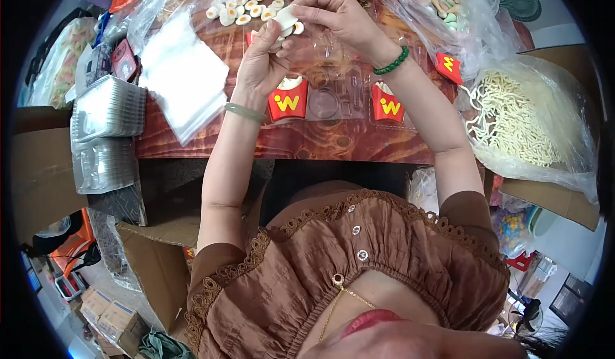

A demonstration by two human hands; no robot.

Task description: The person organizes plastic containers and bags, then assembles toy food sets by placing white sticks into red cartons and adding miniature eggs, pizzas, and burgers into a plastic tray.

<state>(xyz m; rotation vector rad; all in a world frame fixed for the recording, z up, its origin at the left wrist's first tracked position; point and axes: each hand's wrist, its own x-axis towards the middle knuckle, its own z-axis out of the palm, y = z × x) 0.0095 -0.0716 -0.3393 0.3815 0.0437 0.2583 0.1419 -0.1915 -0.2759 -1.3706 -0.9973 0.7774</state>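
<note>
Both hands, left hand and right hand, pinch white egg-shaped piece above clear tray; three red fry boxes beside tray, loose egg pieces beyond tray unplaced

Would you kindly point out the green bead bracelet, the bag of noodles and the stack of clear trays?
green bead bracelet (391, 61): head view, beads at the wrist.
bag of noodles (512, 119): head view, noodle mass.
stack of clear trays (107, 108): head view, top tray.
</note>
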